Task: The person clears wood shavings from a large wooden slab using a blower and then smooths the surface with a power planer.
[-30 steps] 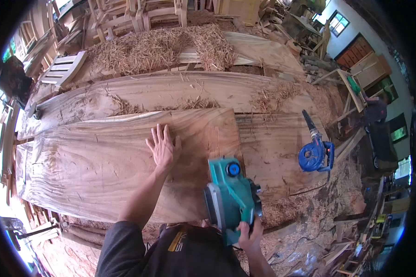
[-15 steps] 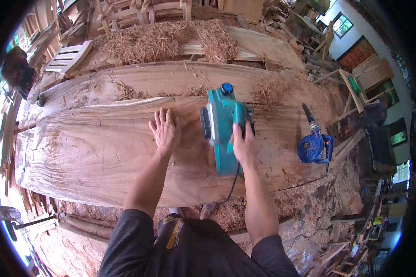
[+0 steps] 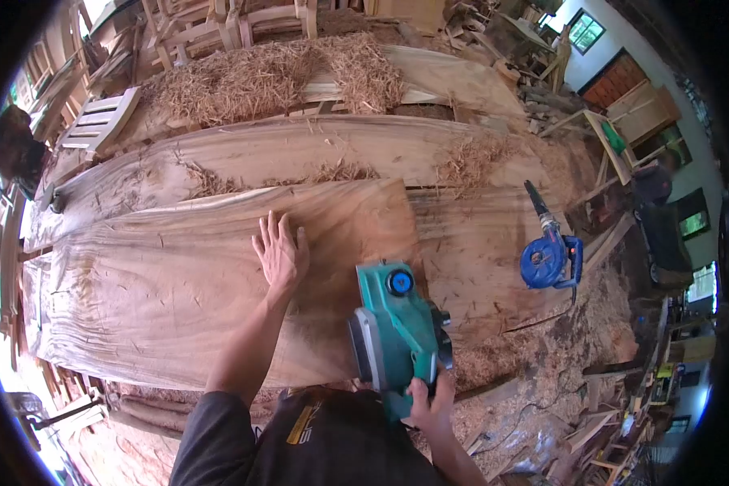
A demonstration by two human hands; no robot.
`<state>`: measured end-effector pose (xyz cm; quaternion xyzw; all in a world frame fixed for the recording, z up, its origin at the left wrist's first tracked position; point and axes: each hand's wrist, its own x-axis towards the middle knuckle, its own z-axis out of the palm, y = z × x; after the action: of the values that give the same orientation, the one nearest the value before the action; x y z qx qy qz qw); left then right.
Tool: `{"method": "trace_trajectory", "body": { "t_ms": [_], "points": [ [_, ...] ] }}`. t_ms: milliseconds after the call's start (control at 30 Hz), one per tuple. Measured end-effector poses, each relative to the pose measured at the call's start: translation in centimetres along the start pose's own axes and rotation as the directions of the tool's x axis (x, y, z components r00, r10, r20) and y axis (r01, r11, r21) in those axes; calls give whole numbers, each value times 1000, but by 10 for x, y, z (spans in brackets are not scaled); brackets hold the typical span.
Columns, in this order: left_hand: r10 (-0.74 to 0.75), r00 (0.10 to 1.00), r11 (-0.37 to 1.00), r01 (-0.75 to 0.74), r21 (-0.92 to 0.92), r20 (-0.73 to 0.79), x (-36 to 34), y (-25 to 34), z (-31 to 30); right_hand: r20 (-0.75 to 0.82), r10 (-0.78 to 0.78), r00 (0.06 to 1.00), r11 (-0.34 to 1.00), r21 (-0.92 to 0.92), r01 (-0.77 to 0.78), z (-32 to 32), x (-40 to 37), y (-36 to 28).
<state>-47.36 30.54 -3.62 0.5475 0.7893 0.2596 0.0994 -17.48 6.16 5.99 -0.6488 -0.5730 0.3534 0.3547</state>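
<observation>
The power planer (image 3: 393,328) had a teal body, dusty in places, with a round blue-and-black knob (image 3: 400,282) on its front and a grey and black side part. It was over the right end of a wooden slab (image 3: 162,283), near the person's side. The slab was pale brown with wavy dark grain. Of the hands, the left hand (image 3: 282,253) lay palm down on it, fingers spread, holding nothing; the right hand (image 3: 433,401) was curled around the planer's rear handle. The planer's underside was hidden, and the right fingers only partly showed.
</observation>
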Motion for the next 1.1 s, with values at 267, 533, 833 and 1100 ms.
{"method": "trace_trajectory", "body": {
  "t_ms": [267,533,833,1100],
  "points": [
    [18,1000,990,-18,137,2,0,9,-2,-84,-151,985,987,-73,145,57,209,-58],
    [36,999,992,-32,119,-33,4,5,-1,-62,-125,990,990,61,129,69,241,-62],
    [36,999,993,-35,110,-6,1,0,4,45,101,994,992,71,-104,-20,-61,12],
    [15,999,996,-18,87,34,2,2,0,-5,-14,1000,987,161,15,8,21,-17]
  ]
}}
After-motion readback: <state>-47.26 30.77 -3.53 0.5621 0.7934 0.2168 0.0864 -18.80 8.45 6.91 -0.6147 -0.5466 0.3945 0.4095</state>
